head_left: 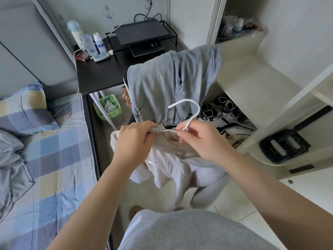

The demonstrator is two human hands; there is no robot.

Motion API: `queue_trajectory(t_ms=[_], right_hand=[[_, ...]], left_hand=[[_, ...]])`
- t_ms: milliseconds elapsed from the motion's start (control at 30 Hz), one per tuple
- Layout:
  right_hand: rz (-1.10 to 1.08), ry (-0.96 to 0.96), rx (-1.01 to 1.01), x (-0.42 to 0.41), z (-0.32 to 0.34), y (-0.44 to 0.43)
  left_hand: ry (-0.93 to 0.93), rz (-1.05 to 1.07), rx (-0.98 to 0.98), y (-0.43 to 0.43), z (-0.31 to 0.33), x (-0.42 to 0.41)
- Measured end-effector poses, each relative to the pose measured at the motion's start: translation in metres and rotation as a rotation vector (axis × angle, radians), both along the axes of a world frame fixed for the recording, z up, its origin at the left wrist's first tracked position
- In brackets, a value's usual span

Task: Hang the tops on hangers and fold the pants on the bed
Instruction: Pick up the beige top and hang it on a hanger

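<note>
On the left lies the bed (59, 159) with its checked blue and yellow sheet, and a crumpled grey garment (10, 159) sits at its left edge. Far of the bed stands a black desk (100, 74), with a green bin (108, 107) on the floor under its near edge. In the middle, the left hand (133, 139) has its fingers curled tight around the bunched neckline of a pale top (169, 170). The top hangs down from both hands over the tiled floor, just right of the bed. Just far of the hands, pale blue jeans (171, 83) are draped over something hidden beneath them. A white hanger (189, 107) shows its hook above the top, and the right hand (200, 139) pinches the hook's base between thumb and fingertips. Further right, shoes (223, 107) are lined up beneath a cream shelf (252, 83).
</note>
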State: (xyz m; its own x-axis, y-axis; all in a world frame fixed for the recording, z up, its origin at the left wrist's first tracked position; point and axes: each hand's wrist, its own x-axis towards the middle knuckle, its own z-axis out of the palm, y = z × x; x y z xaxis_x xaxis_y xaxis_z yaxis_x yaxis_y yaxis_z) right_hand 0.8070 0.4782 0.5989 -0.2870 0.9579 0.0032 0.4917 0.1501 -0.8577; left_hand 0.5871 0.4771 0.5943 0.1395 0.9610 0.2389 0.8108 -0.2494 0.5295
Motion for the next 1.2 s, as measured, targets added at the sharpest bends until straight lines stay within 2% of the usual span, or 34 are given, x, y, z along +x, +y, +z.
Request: queue_trajectory(t_ms=[100, 167, 233, 367, 433, 533, 600, 667, 733, 900, 1000, 1100, 1200], right_hand=[[-0.218, -0.178, 0.295, 0.02, -0.018, 0.006], [-0.471, -0.226, 0.341, 0.031, -0.036, 0.003], [-0.633, -0.204, 0.204, 0.037, -0.055, -0.001], [-0.646, 0.082, -0.267, 0.041, -0.069, 0.008], [-0.639, 0.127, -0.301, 0.042, -0.07, 0.018], [-0.674, 0.209, -0.248, 0.041, -0.066, 0.032], [-0.695, 0.344, -0.258, 0.041, -0.062, 0.038], [-0.721, 0.488, -0.362, 0.043, -0.058, 0.042], [-0.693, 0.551, -0.446, 0.045, -0.053, 0.045], [-0.715, 0.527, -0.476, 0.047, -0.049, 0.053], [-0.737, 0.368, -0.417, 0.043, -0.043, 0.054], [-0.531, 0.158, -0.143, 0.028, -0.024, 0.049], [-0.185, 0.156, 0.006, 0.011, -0.005, 0.038]], left_hand=[[-0.09, 0.111, 0.029, -0.002, -0.003, -0.007], [-0.133, 0.177, 0.01, -0.005, -0.004, -0.008], [-0.167, 0.204, -0.02, -0.008, -0.003, -0.006], [-0.214, 0.149, -0.083, -0.011, -0.001, -0.002], [-0.234, 0.098, -0.12, -0.012, 0.0, -0.001], [-0.258, 0.06, -0.165, -0.012, -0.001, -0.001], [-0.268, 0.05, -0.177, -0.012, -0.002, -0.002], [-0.267, 0.046, -0.181, -0.012, -0.003, -0.004], [-0.264, 0.048, -0.184, -0.013, -0.004, -0.007], [-0.238, 0.031, -0.24, -0.011, -0.009, -0.008], [-0.193, 0.052, -0.317, -0.007, -0.015, -0.001], [-0.125, 0.093, -0.387, -0.004, -0.02, 0.01], [-0.141, 0.127, -0.344, -0.004, -0.021, 0.018]])
